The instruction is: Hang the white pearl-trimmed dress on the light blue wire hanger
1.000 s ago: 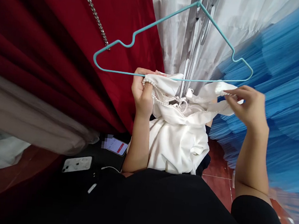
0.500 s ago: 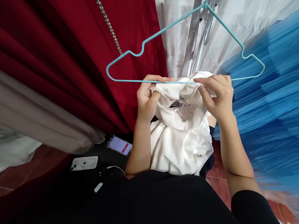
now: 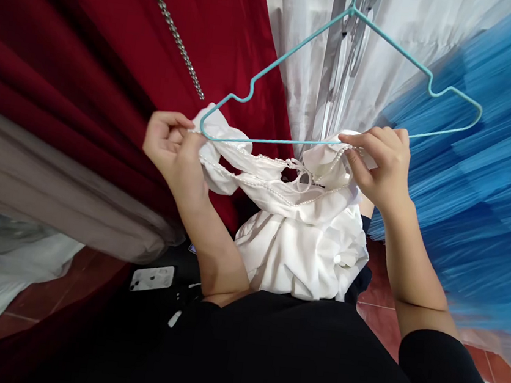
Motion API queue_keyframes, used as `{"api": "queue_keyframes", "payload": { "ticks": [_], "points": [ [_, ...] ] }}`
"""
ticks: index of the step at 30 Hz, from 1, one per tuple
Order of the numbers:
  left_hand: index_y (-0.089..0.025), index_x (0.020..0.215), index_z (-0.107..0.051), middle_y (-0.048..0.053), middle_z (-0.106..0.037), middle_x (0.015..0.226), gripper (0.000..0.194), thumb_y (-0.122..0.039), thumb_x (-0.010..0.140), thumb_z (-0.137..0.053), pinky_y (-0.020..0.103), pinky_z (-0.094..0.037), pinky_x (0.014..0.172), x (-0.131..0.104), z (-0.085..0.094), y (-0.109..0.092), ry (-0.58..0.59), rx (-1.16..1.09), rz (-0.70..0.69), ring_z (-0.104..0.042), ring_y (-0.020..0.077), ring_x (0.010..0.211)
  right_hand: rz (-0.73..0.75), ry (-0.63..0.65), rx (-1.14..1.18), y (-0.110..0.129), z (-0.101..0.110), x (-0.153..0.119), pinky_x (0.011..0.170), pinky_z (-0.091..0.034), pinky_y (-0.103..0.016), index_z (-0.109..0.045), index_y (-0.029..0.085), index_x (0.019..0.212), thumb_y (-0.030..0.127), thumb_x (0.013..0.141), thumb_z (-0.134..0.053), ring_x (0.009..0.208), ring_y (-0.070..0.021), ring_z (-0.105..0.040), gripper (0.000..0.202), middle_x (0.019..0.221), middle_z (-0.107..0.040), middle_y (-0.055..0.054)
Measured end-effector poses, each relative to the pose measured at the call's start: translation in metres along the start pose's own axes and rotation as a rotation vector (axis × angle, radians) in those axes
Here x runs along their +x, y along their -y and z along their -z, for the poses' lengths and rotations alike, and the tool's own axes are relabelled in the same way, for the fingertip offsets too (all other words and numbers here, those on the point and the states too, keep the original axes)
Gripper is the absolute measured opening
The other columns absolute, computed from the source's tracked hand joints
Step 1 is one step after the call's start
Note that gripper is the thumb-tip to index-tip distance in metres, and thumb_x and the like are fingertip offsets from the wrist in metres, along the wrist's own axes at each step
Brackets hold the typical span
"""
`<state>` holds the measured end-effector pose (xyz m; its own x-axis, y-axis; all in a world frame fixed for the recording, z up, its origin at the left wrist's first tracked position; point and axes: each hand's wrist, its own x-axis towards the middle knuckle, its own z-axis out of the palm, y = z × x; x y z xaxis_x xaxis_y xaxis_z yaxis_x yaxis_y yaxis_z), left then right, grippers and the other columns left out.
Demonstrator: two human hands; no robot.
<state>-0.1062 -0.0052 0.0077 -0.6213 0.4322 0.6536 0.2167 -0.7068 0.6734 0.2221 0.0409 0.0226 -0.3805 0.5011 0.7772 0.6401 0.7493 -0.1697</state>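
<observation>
A white dress (image 3: 295,245) with pearl-like beads along its neckline lies gathered over my lap, its top edge lifted. My left hand (image 3: 172,148) pinches the left shoulder of the dress beside the lower left corner of a light-blue hanger (image 3: 294,47). On the other side, my right hand (image 3: 379,162) grips the beaded edge of the dress together with the hanger's bottom bar. The hanger's left end passes into the left shoulder's fabric, while its right end sticks out past my right hand. Thin white ties show inside the neckline.
Red fabric (image 3: 249,37) and a beaded chain (image 3: 172,28) hang at left, with beige cloth (image 3: 75,189) below. Blue tulle (image 3: 489,200) fills the right side. A white phone (image 3: 152,278) rests on a black surface at lower left. Metal uprights (image 3: 338,72) stand ahead.
My left hand has moved out to the left with the dress's left shoulder, stretching the neckline wide. The hanger has shifted slightly right, and my right hand keeps its hold.
</observation>
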Motion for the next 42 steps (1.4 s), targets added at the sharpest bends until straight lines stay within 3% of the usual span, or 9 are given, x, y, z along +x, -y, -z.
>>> {"api": "queue_keyframes", "payload": {
  "ticks": [8,14,16,20,24,27,33,39,42],
  "points": [
    [-0.013,0.081,-0.06,-0.006,-0.056,0.077,0.035,0.021,0.075,-0.059,0.017,-0.035,0.057,0.036,-0.049,-0.024,0.138,0.1,-0.07,-0.042,0.004,0.061,0.027,0.02,-0.047,0.001,0.005,-0.001,0.089,-0.045,-0.045,-0.073,0.031,0.114,0.043,0.107,-0.049,0.08,-0.0193,-0.059,0.028,0.082,-0.064,-0.001],
    [-0.019,0.111,-0.07,0.001,-0.062,0.106,0.03,-0.009,0.085,-0.079,0.022,-0.049,0.081,-0.001,-0.075,-0.057,0.364,-0.138,-0.181,-0.06,0.0121,0.097,0.026,-0.001,-0.079,-0.002,-0.002,-0.006,0.094,-0.044,-0.046,-0.072,0.033,0.117,0.039,0.107,-0.05,0.084,-0.0201,-0.06,0.025,0.085,-0.065,0.0],
    [-0.019,0.099,-0.075,0.003,-0.065,0.095,0.011,-0.028,0.094,-0.073,0.027,-0.051,0.084,-0.024,-0.072,-0.065,0.348,-0.237,-0.112,-0.061,0.0145,0.089,0.017,-0.005,-0.087,-0.002,-0.004,-0.007,0.095,-0.044,-0.046,-0.072,0.033,0.118,0.04,0.107,-0.05,0.085,-0.0204,-0.061,0.025,0.086,-0.066,0.0],
    [-0.017,0.091,-0.077,0.01,-0.076,0.087,0.044,-0.054,0.102,-0.057,0.028,-0.055,0.065,-0.064,-0.072,-0.042,0.791,-0.139,0.519,-0.071,0.0184,0.076,0.014,-0.041,-0.092,0.0,-0.007,-0.008,0.093,-0.046,-0.046,-0.073,0.033,0.117,0.039,0.107,-0.051,0.085,-0.0198,-0.064,0.025,0.088,-0.069,0.001],
    [-0.023,0.121,-0.066,0.01,-0.071,0.131,0.042,-0.058,0.098,-0.063,0.034,-0.059,0.099,-0.083,-0.092,-0.009,0.474,-0.372,0.641,-0.073,0.021,0.114,0.039,-0.054,-0.067,-0.002,-0.009,-0.005,0.1,-0.048,-0.049,-0.071,0.034,0.122,0.037,0.106,-0.051,0.094,-0.0203,-0.068,0.026,0.104,-0.076,0.002],
    [-0.024,0.107,-0.06,0.007,-0.071,0.121,0.026,-0.049,0.103,-0.055,0.037,-0.053,0.113,-0.087,-0.105,-0.006,0.328,-0.671,0.59,-0.069,0.0206,0.127,0.04,-0.105,-0.1,-0.006,-0.01,-0.005,0.106,-0.048,-0.055,-0.073,0.035,0.119,0.039,0.104,-0.052,0.116,-0.0261,-0.067,0.027,0.118,-0.075,-0.001],
    [-0.025,0.089,-0.051,0.0,-0.059,0.081,0.022,-0.04,0.102,-0.058,0.024,-0.056,0.07,-0.084,-0.101,-0.014,0.243,-0.677,0.53,-0.073,0.0165,0.092,0.066,-0.668,-0.28,-0.01,-0.003,-0.03,0.083,-0.051,-0.051,-0.077,0.031,0.088,0.044,0.091,-0.062,0.084,-0.0237,-0.064,0.02,0.077,-0.066,-0.003],
    [-0.025,0.085,-0.046,0.002,-0.055,0.077,0.029,-0.047,0.098,-0.061,0.023,-0.053,0.062,-0.07,-0.087,-0.019,0.284,-0.546,0.513,-0.07,0.0186,0.089,-0.44,-0.455,0.086,-0.027,0.026,-0.041,0.055,-0.037,-0.033,-0.074,0.025,0.08,0.026,0.078,-0.068,0.055,-0.0121,-0.05,0.006,0.065,-0.064,0.002],
    [-0.026,0.084,-0.044,0.002,-0.054,0.077,0.03,-0.047,0.098,-0.061,0.023,-0.053,0.06,-0.069,-0.084,-0.024,0.289,-0.498,0.508,-0.069,0.0191,0.089,-0.558,-0.579,0.16,-0.054,0.044,-0.027,0.05,-0.028,-0.031,-0.064,0.026,0.069,0.02,0.066,-0.066,0.05,-0.01,-0.044,0.007,0.06,-0.06,0.003]
  ]
}}
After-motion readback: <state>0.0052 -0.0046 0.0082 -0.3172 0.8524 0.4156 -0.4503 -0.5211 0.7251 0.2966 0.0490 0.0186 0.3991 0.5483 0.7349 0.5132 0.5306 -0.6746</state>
